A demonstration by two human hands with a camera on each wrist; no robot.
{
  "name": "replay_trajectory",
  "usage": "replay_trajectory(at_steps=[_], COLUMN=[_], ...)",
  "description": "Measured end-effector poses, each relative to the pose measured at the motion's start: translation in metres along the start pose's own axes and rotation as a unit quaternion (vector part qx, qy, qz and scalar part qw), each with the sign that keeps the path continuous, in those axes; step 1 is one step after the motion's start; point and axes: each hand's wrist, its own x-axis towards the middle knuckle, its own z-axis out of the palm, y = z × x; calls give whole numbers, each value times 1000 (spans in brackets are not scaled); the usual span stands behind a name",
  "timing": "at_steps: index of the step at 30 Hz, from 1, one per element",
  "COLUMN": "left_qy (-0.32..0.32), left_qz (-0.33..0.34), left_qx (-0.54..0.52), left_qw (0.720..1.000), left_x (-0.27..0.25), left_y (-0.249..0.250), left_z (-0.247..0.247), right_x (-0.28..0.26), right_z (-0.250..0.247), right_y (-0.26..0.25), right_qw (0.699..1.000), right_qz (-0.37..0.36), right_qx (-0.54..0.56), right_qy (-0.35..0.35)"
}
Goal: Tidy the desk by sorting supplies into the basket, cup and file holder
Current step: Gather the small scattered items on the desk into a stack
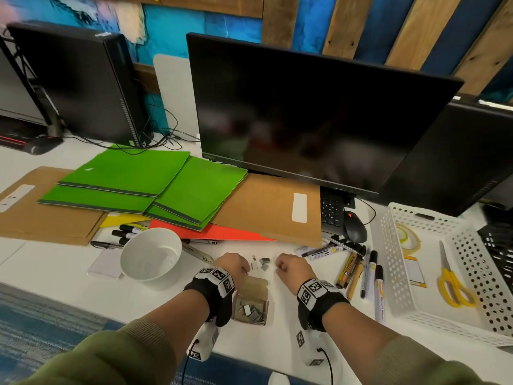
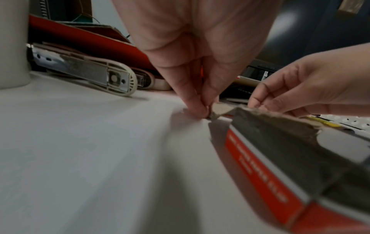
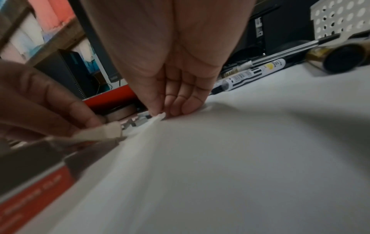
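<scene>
Open staple box [image 1: 251,302] by wrists; both hands, L [image 1: 232,265] & R [image 1: 291,266], pinching loose staples [image 1: 261,263].

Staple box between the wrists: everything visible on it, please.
The staple box is small, of grey-brown cardboard, with a red band and white lettering, too blurred to read, along its side. It lies flat on the white desk, open, its lid flap folded back toward the hands, edges looking torn. Inside lie grey metal staple strips. More staple strips lie loose on the desk just beyond it. The left hand pinches the flap's corner; the right hand hovers close without touching the box.
</scene>
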Motion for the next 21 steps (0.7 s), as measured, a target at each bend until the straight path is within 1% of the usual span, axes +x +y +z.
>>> replay_trajectory(at_steps=[2,4,8,12,15,18,21], left_qy=[4,15,24,20,39,61,69], left_qz=[1,3,4,6,12,40,80], left_qx=[-9,-12,3,8,-18,-48,-79], left_qw=[1000,1000,1000,1000,999,996,991], left_x=[0,0,-1,-3,-6,-14,-27], left_y=[-1,-3,-5,-6,-8,-9,-10], left_z=[0,1,4,5,6,5,6], right_x=[-3,-8,-21,-31,-37,-40,-40], right_z=[1,3,3,6,10,15,19], right_y=[-1,-3,-11,-20,-19,-15,-14], right_qw=[998,995,985,982,983,985,985], right_qz=[-8,-31,-70,-109,-136,-133,-135], right_qx=[54,99,155,138,97,92,90], right_qy=[-3,-12,-32,-63,-75,-63,-60])
